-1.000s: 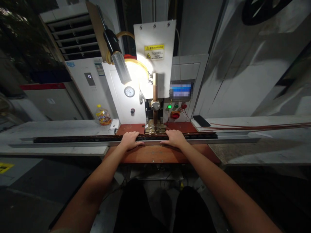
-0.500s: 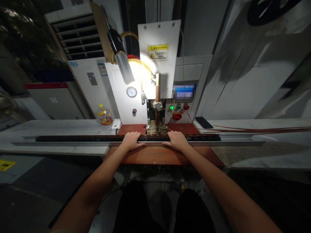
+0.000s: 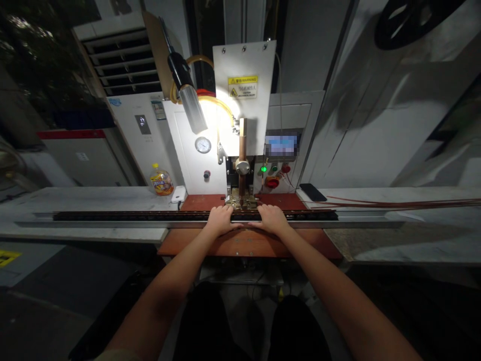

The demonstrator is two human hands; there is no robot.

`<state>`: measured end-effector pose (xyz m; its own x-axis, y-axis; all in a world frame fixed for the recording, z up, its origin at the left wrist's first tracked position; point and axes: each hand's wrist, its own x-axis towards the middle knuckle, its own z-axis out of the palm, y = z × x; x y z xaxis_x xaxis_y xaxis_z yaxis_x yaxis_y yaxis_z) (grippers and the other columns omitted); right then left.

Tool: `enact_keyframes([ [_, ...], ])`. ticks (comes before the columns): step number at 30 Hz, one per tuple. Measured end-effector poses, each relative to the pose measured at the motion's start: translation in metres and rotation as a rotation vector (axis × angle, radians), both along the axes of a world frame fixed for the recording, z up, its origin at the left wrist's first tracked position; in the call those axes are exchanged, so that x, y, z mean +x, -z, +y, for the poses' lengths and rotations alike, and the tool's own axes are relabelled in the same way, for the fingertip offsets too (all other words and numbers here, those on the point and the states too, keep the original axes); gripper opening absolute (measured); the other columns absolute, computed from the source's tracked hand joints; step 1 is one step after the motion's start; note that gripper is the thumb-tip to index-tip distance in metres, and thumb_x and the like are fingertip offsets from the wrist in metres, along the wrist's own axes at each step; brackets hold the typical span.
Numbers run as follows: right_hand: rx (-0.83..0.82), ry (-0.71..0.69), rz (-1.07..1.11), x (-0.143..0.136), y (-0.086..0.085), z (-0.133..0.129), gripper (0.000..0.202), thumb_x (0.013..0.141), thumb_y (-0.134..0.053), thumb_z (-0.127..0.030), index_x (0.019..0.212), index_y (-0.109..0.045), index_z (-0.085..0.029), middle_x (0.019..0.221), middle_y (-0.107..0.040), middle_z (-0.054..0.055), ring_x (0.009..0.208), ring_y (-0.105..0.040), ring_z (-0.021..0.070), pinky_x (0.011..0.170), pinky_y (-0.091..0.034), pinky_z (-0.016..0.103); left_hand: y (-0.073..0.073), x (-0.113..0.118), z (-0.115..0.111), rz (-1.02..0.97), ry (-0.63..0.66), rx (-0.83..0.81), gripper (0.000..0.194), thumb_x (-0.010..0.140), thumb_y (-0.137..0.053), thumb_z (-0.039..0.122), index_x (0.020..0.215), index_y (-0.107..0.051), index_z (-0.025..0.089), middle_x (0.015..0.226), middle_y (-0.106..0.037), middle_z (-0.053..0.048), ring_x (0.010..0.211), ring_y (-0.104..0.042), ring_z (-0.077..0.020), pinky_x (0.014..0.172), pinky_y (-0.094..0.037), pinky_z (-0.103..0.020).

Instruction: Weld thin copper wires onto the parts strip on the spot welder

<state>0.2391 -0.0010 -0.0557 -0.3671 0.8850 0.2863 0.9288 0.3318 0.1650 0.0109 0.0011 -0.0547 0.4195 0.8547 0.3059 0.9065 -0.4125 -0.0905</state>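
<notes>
A long, straight metal rail [image 3: 124, 224] with dark brown strips [image 3: 112, 215] lying along it runs across the bench in front of a machine. My left hand [image 3: 220, 220] is closed over the rail and strips just left of the machine's brass-coloured fixture [image 3: 240, 199], its thumb along the near side. On the fixture's other side, my right hand [image 3: 272, 219] grips the same rail, fingers over the top and thumb pointing inward. The two thumbs are a short gap apart. A copper-coloured upright rod [image 3: 242, 145] stands above the fixture. My fingertips are partly hidden behind the rail.
A lamp [image 3: 191, 108] lights the white machine panel [image 3: 243, 65]. On the bench's left stand a yellow-capped bottle [image 3: 161, 181] and a white box-like device [image 3: 179, 194]. To the right lie a black phone [image 3: 313, 192] and several thin brown rods [image 3: 406, 203].
My left hand has slid right along the rail, closer to the fixture and my right hand. My right hand keeps nearly the same place on the rail. The camera view has shifted slightly.
</notes>
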Motion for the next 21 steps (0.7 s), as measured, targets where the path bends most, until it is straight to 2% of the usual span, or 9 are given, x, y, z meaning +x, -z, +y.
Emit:
enact_keyframes([
  [6, -0.041, -0.006, -0.011, 0.000, -0.004, 0.001, 0.074, 0.078, -0.034, -0.080, 0.106, -0.058, -0.015, 0.107, -0.064, 0.018, 0.099, -0.061, 0.0289, 0.084, -0.042, 0.037, 0.006, -0.004, 0.001, -0.003, 0.023, 0.024, 0.071, 0.074, -0.040, 0.081, 0.108, -0.057, 0.020, 0.106, -0.064, -0.014, 0.101, -0.058, -0.0302, 0.084, -0.038, -0.040],
  [13, -0.176, -0.130, 0.003, 0.013, -0.014, 0.008, 0.066, 0.076, -0.054, -0.071, 0.114, -0.058, -0.016, 0.112, -0.065, 0.015, 0.103, -0.060, 0.0266, 0.086, -0.044, 0.034, 0.002, -0.010, 0.004, 0.018, 0.000, -0.011, 0.075, 0.072, -0.039, 0.083, 0.109, -0.058, 0.020, 0.106, -0.065, -0.014, 0.100, -0.059, -0.0309, 0.082, -0.040, -0.040],
  [21, -0.105, -0.112, 0.005, 0.022, -0.013, 0.008, 0.074, 0.067, -0.057, -0.078, 0.111, -0.061, -0.018, 0.108, -0.066, 0.013, 0.102, -0.058, 0.0281, 0.088, -0.042, 0.036, -0.003, -0.055, 0.001, 0.061, -0.053, -0.006, 0.075, 0.071, -0.035, 0.085, 0.102, -0.057, 0.021, 0.103, -0.066, -0.012, 0.094, -0.061, -0.0287, 0.078, -0.040, -0.037],
])
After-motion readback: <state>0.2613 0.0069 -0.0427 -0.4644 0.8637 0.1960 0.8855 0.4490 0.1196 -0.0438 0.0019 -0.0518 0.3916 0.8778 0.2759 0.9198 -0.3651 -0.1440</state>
